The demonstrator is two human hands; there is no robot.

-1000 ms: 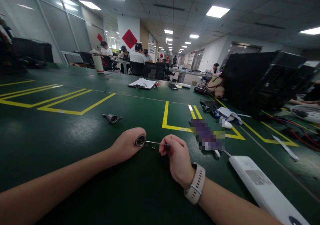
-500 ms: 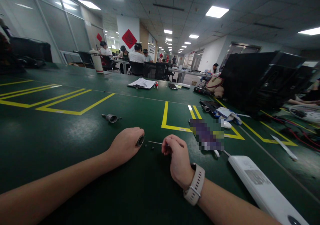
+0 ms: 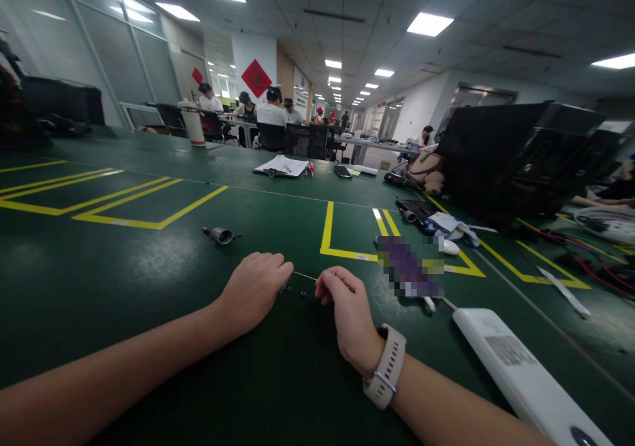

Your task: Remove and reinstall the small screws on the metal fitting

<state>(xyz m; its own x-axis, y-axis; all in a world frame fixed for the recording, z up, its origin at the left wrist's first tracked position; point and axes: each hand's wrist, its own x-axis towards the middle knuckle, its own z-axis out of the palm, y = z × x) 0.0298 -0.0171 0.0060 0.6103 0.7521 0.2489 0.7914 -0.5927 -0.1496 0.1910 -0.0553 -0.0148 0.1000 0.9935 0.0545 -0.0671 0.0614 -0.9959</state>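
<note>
My left hand (image 3: 258, 286) is closed, knuckles up. A round, hollow metal part sits in it, now almost wholly hidden behind the fingers. My right hand (image 3: 344, 304), wearing a pale watch strap, pinches a thin metal rod (image 3: 304, 276); its grip end is hidden in the palm, so I cannot tell the kind of tool. The rod's tip points left, close to my left hand's fingers. On the green table between the hands lie two small dark ring-like pieces, one piece (image 3: 303, 294) nearer the right hand. Beyond my left hand lies a metal housing (image 3: 219, 235) on its side.
A white power strip (image 3: 516, 360) runs along the right, near a blurred purple item (image 3: 409, 267) and a white mouse (image 3: 449, 246). Farther back are a clipboard with papers (image 3: 282, 165), a cup (image 3: 192, 125) and a large black case (image 3: 506, 158). People sit at distant desks.
My left hand has turned, so the open end of the round metal part no longer faces me. My right hand has shifted slightly left, bringing the rod's tip up to the left hand.
</note>
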